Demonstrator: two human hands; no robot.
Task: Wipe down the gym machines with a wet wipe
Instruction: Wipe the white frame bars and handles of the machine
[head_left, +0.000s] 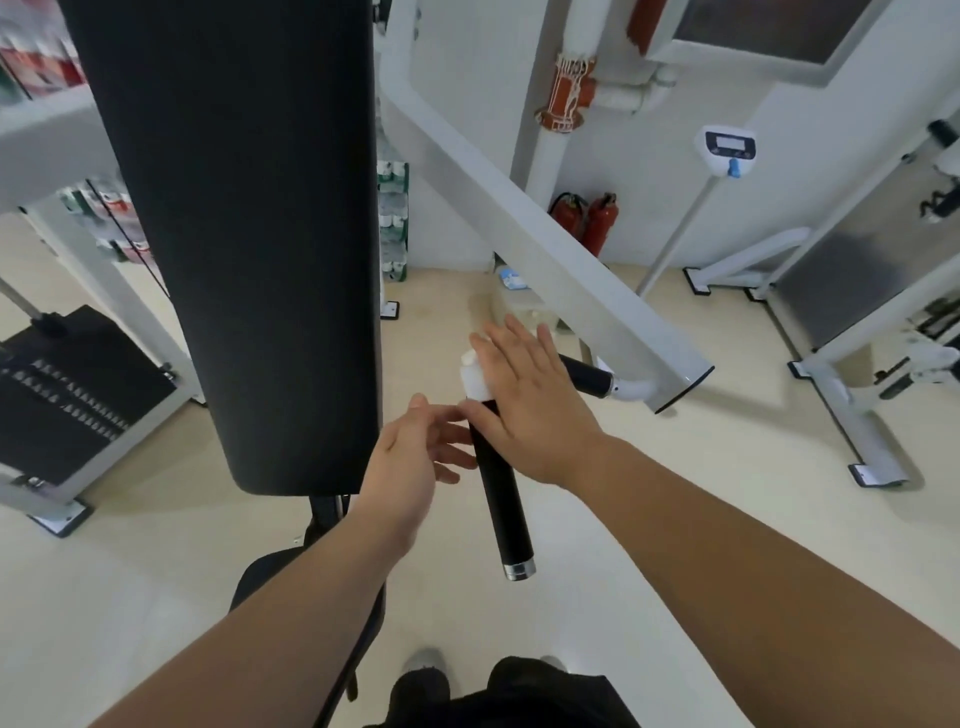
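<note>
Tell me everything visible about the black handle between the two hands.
The black handle is a matte cylinder, foam or rubber by its look, ending nearest the camera in a silver metal cap. It slants down toward the viewer, above the floor. A white wipe covers its far end, where the right hand lies flat with straight fingers. The left hand touches its side with its fingertips.

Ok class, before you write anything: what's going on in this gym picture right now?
A person stands at a white-framed gym machine. Their right hand lies flat, fingers straight, pressing a white wet wipe onto the upper part of a black handle. The left hand is right beside the handle, fingers loosely spread and gripping nothing. The machine's tall black back pad stands to the left of both hands.
</note>
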